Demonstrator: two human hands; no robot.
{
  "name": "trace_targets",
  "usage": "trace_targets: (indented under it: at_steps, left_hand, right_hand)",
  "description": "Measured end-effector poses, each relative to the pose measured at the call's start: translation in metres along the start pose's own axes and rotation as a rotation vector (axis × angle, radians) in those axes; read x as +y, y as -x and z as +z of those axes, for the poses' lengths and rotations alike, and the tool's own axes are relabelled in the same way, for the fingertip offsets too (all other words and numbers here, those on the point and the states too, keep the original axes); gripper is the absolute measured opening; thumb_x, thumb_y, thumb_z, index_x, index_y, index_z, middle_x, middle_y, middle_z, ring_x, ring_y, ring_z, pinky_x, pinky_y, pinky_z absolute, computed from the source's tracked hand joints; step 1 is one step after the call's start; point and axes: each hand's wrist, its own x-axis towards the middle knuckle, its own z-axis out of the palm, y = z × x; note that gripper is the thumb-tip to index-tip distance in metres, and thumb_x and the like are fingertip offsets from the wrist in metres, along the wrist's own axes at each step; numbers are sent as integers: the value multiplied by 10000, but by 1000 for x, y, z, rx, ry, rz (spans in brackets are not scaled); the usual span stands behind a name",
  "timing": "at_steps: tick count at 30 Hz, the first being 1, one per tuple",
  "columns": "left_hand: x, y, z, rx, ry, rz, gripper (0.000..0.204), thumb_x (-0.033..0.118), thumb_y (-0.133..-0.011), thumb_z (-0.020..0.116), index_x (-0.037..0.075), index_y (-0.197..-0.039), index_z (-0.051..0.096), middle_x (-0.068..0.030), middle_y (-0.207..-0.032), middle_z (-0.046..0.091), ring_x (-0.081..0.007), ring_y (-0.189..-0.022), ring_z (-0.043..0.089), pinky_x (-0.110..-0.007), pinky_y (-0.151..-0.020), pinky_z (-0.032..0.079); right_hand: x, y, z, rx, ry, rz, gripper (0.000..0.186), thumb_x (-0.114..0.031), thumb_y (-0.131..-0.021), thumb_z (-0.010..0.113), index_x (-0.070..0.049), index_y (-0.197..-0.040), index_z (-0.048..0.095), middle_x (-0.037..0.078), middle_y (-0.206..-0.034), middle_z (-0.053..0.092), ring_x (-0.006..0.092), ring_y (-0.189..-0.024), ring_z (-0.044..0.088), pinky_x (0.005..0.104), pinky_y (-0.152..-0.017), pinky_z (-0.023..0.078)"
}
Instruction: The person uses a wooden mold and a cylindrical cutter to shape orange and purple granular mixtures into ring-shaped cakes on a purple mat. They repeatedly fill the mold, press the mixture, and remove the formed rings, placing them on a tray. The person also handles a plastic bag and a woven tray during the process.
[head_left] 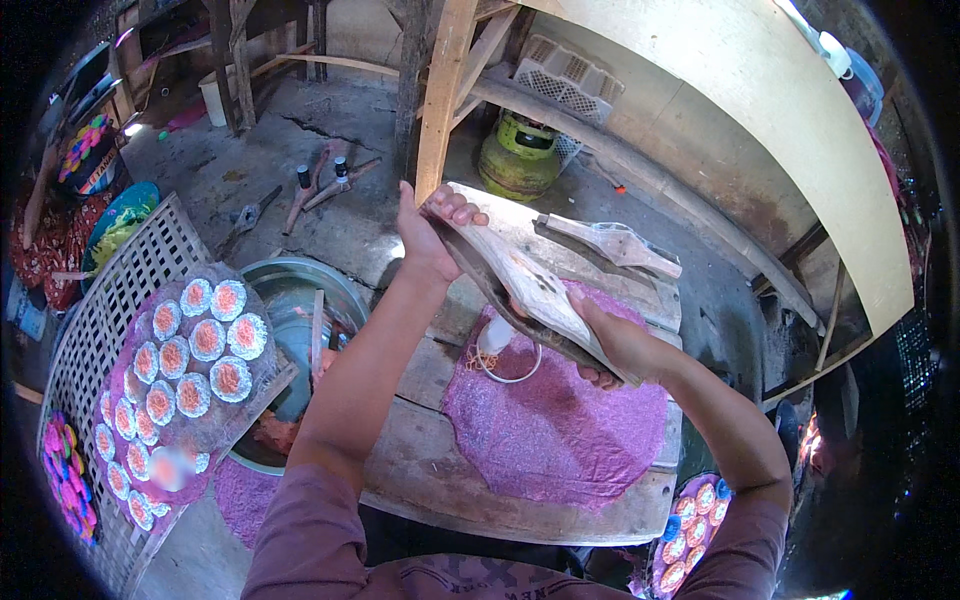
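My left hand [430, 230] grips the upper end of a long, pale wooden piece with a dark edge [520, 280], held at a slant over the low plank table [410, 430]. My right hand [615, 350] grips its lower end. Beneath it a mottled pink round sheet [555, 440] carries a white object with a cord [495, 337], partly hidden, and beige strands. A second long wooden tool [615, 243] lies at the table's back edge.
At left, a slatted rack [120, 270] holds pink-centred white discs [208, 340] beside a grey-green basin [290, 285]. A green gas cylinder [518, 160] and crate [565, 75] stand behind. A curved cream board [820, 170] arches at right, with more discs [690, 530] below.
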Motion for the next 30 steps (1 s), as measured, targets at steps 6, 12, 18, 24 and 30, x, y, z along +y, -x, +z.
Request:
trace_targets:
  at_steps: [6,12,18,24,30]
  left_hand:
    - [-4,-17,1,-76,59,-25,598,652,-951,289,176,-612,414,31,-514,344,-155,-507,384,-350,-619,392]
    - [-22,-20,-3,-51,111,-48,582,619,-962,287,179,-601,406,39,-502,322,-153,-479,360,-350,-590,389]
    - [-42,-4,0,96,87,-65,574,603,-965,242,180,-602,376,35,-501,292,-156,-466,335,-356,-580,384]
    - [-44,21,14,244,-5,-52,550,573,-971,229,179,-609,356,37,-498,277,-158,-459,326,-359,-574,379]
    - [-26,24,27,265,-116,-32,541,558,-974,243,181,-602,350,36,-487,270,-154,-436,320,-354,-557,373]
  right_hand:
    - [-2,-1,-3,204,141,-99,856,-767,-893,234,-2,-724,580,80,-575,516,178,-473,500,328,-443,419]
    - [6,2,-13,328,245,-80,872,-768,-887,262,4,-607,555,84,-517,492,188,-442,498,335,-431,420]
    - [21,17,-13,319,237,-43,858,-759,-894,268,-4,-595,547,77,-509,487,184,-441,503,334,-416,415]
    - [32,27,-3,259,197,-26,842,-740,-906,278,9,-651,567,77,-517,495,179,-430,501,326,-406,415]
    - [39,14,18,234,73,-75,874,-739,-905,284,63,-804,616,88,-542,521,190,-444,524,324,-413,434]
